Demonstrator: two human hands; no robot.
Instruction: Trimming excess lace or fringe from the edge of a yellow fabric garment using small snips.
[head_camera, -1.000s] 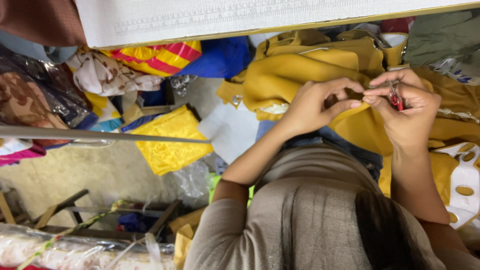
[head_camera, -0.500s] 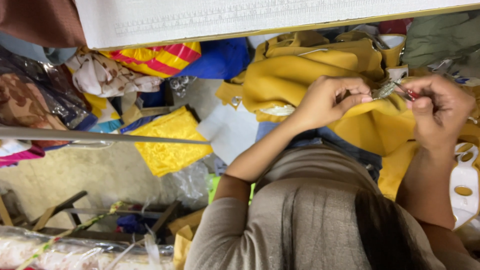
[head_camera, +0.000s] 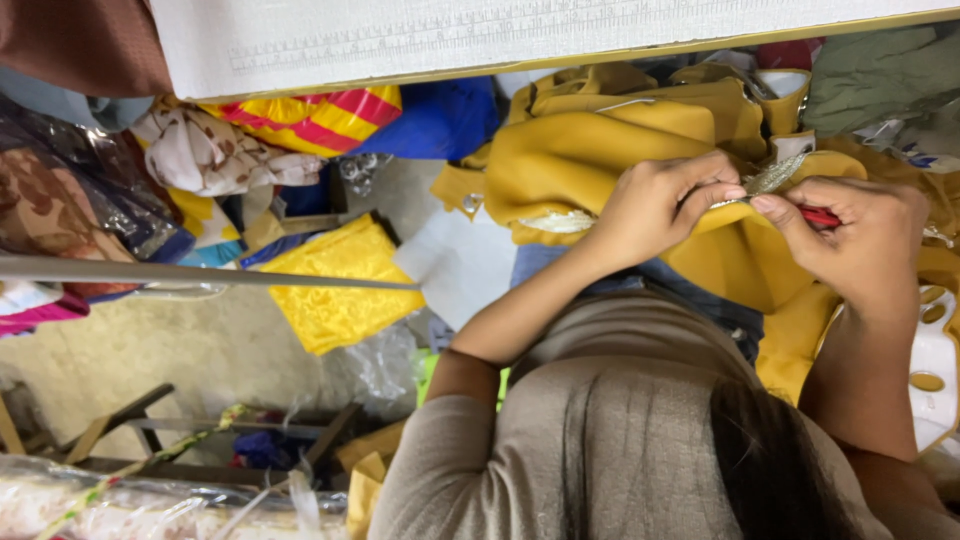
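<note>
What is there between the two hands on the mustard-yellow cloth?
In the head view, a glittery trim strip spans the gap between the left hand and right hand, over the mustard-yellow cloth.

A pale concrete floor (head_camera: 180, 360) carries most of the clutter. A bright yellow patterned cloth (head_camera: 335, 285) lies crumpled on it, just beside a white sheet (head_camera: 455, 265) and clear plastic wrap (head_camera: 385, 365). A blue cloth (head_camera: 440, 115) and a yellow cloth with red stripes (head_camera: 310, 115) are heaped near the white board (head_camera: 500, 35). Wooden slats (head_camera: 120, 430) rest on the floor lower down.
</note>
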